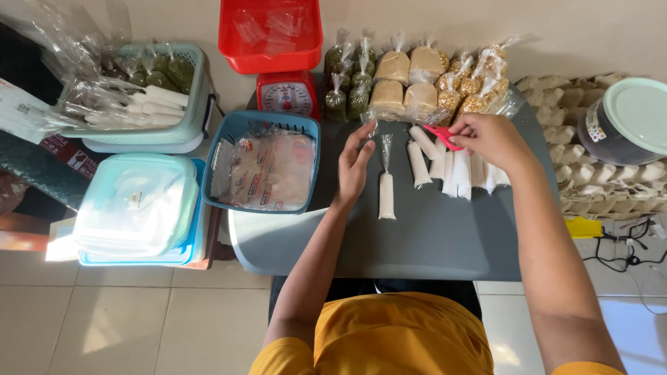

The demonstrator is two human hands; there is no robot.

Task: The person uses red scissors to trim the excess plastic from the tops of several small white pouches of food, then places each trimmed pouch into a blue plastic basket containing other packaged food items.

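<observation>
My right hand (490, 139) is shut on small red scissors (440, 134) above a row of several long white filled plastic tubes (458, 172) on the grey table (431, 239). My left hand (354, 167) hovers open, fingers apart, beside one white tube (386, 194) that lies alone with its clear twisted top pointing away. Another tube (417, 164) lies just right of it. The scissors' blades point left toward a tube (422, 141) near the bags.
Bagged green, beige and yellow grains (410, 80) line the table's far edge. A red scale (287, 94) and red basket (271, 35) stand behind a blue basket (262, 125) of packets. Lidded containers (135, 208), a teal basket (198, 83), egg trays (577, 149) and a jar (625, 121) flank the table.
</observation>
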